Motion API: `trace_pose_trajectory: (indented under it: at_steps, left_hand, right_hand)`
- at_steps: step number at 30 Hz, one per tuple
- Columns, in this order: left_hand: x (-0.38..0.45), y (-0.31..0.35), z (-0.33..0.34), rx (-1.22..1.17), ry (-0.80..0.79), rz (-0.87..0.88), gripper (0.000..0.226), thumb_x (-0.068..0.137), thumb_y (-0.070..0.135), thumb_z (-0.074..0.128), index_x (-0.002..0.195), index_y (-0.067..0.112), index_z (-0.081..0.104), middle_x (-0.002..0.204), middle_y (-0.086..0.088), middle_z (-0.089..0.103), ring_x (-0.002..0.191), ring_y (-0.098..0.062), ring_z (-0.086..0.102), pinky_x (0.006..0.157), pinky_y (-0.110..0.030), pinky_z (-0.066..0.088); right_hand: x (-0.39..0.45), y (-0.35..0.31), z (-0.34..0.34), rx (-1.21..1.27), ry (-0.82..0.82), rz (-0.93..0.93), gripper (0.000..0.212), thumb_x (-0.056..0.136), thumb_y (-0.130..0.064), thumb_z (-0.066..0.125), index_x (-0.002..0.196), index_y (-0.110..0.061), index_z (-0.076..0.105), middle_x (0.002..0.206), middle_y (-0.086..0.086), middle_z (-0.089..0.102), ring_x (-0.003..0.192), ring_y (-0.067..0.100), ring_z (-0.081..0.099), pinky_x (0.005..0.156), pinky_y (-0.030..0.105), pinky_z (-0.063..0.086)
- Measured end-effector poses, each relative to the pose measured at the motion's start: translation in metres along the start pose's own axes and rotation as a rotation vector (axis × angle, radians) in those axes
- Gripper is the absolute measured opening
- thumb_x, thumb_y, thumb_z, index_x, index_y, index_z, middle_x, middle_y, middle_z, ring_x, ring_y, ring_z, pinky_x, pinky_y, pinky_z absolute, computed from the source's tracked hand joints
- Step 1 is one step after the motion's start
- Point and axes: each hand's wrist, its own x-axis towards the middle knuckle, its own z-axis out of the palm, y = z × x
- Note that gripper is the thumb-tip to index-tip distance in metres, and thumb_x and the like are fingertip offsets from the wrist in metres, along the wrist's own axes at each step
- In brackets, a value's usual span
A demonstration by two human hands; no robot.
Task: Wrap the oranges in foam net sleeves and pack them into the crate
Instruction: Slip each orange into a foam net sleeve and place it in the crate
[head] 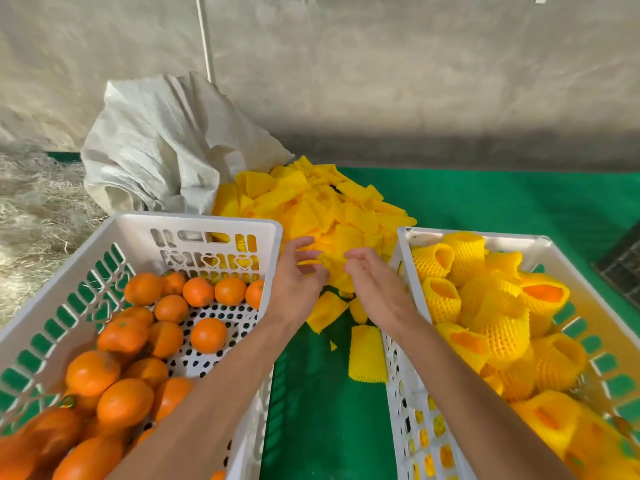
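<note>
- Left hand (298, 276) and right hand (371, 279): each grip spread apart, fingertips on the foam sleeve pile (322, 206).
- Left of them: white crate (52, 306) holding bare oranges (124, 403).
- Right: second crate (403, 237) holding sleeved oranges (485, 296).

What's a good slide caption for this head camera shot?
Both hands, left and right, pick a foam sleeve from the yellow pile, between bare oranges and wrapped ones.
</note>
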Motion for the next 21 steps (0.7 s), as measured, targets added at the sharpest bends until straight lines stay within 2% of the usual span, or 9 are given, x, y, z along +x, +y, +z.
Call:
trace_pose_trajectory:
  at_steps: [3, 6, 8, 10, 13, 15, 17, 19, 21]
  left_hand:
    - [-0.002, 0.0, 0.001, 0.068, -0.021, 0.122, 0.051, 0.088, -0.012, 0.067, 0.127, 0.019, 0.059, 0.109, 0.0, 0.068, 0.09, -0.006, 0.067, 0.069, -0.025, 0.059]
    - [-0.004, 0.003, -0.001, 0.077, 0.01, 0.199, 0.042, 0.09, -0.013, 0.064, 0.123, 0.013, 0.063, 0.11, -0.003, 0.07, 0.095, -0.012, 0.066, 0.078, -0.017, 0.053]
    - [-0.005, 0.008, -0.003, 0.081, 0.057, 0.228, 0.037, 0.092, -0.012, 0.063, 0.12, 0.012, 0.064, 0.109, -0.003, 0.07, 0.095, -0.01, 0.066, 0.078, -0.011, 0.051]
    - [-0.006, 0.015, -0.01, 0.099, 0.062, 0.238, 0.033, 0.094, -0.007, 0.063, 0.121, 0.012, 0.064, 0.11, 0.0, 0.069, 0.095, -0.006, 0.065, 0.075, -0.009, 0.049]
    - [0.0, 0.021, -0.038, 0.189, 0.098, 0.285, 0.021, 0.099, 0.006, 0.063, 0.114, 0.02, 0.068, 0.109, 0.013, 0.07, 0.096, 0.005, 0.064, 0.075, -0.007, 0.048]
    - [0.008, 0.014, -0.065, 0.31, 0.161, 0.263, 0.014, 0.101, 0.013, 0.061, 0.109, 0.02, 0.07, 0.106, 0.012, 0.071, 0.099, 0.0, 0.065, 0.084, -0.017, 0.051]
    - [0.013, -0.004, -0.092, 0.529, 0.142, 0.131, 0.017, 0.104, 0.014, 0.057, 0.117, 0.014, 0.069, 0.114, -0.001, 0.07, 0.11, -0.02, 0.064, 0.091, -0.035, 0.051]
    - [0.011, -0.037, -0.118, 0.814, 0.003, -0.085, 0.032, 0.104, 0.019, 0.058, 0.134, 0.011, 0.06, 0.131, -0.015, 0.063, 0.122, -0.034, 0.058, 0.099, -0.042, 0.049]
    - [-0.003, -0.076, -0.138, 1.122, -0.179, -0.328, 0.053, 0.101, 0.035, 0.061, 0.15, 0.024, 0.046, 0.152, -0.019, 0.045, 0.139, -0.042, 0.041, 0.114, -0.053, 0.037]
  right_hand:
    - [-0.002, -0.003, 0.006, -0.088, 0.043, -0.024, 0.06, 0.085, -0.078, 0.051, 0.127, -0.036, 0.055, 0.112, -0.019, 0.056, 0.095, 0.001, 0.054, 0.073, 0.025, 0.041]
    - [-0.001, 0.001, 0.009, -0.124, 0.031, -0.084, 0.03, 0.101, -0.044, 0.056, 0.123, -0.025, 0.061, 0.107, -0.004, 0.065, 0.088, 0.016, 0.064, 0.071, 0.031, 0.049]
    - [-0.001, 0.001, 0.006, -0.132, 0.024, -0.14, 0.017, 0.101, -0.028, 0.057, 0.116, -0.024, 0.065, 0.096, 0.0, 0.068, 0.082, 0.022, 0.066, 0.069, 0.033, 0.05]
    - [0.0, 0.002, 0.002, -0.196, 0.058, -0.175, 0.007, 0.099, -0.027, 0.059, 0.099, -0.023, 0.065, 0.086, 0.0, 0.065, 0.08, 0.023, 0.062, 0.065, 0.034, 0.045]
    - [0.0, 0.005, -0.002, -0.355, 0.124, -0.221, 0.016, 0.098, -0.033, 0.058, 0.085, -0.027, 0.052, 0.074, -0.006, 0.052, 0.072, 0.019, 0.052, 0.06, 0.031, 0.033]
    - [0.0, 0.005, -0.002, -0.393, 0.133, -0.251, 0.012, 0.099, -0.033, 0.057, 0.09, -0.027, 0.052, 0.076, -0.008, 0.049, 0.073, 0.018, 0.05, 0.06, 0.03, 0.03]
    - [0.001, 0.004, -0.001, -0.402, 0.117, -0.246, 0.014, 0.099, -0.032, 0.057, 0.088, -0.026, 0.05, 0.074, -0.007, 0.048, 0.073, 0.02, 0.051, 0.057, 0.031, 0.029]
    - [0.004, 0.004, 0.0, -0.404, 0.097, -0.224, 0.019, 0.099, -0.032, 0.057, 0.083, -0.028, 0.047, 0.074, -0.005, 0.051, 0.073, 0.022, 0.054, 0.054, 0.032, 0.03]
    - [0.006, 0.006, 0.001, -0.401, 0.087, -0.213, 0.025, 0.098, -0.032, 0.058, 0.077, -0.026, 0.047, 0.074, -0.003, 0.056, 0.072, 0.022, 0.055, 0.052, 0.033, 0.033]
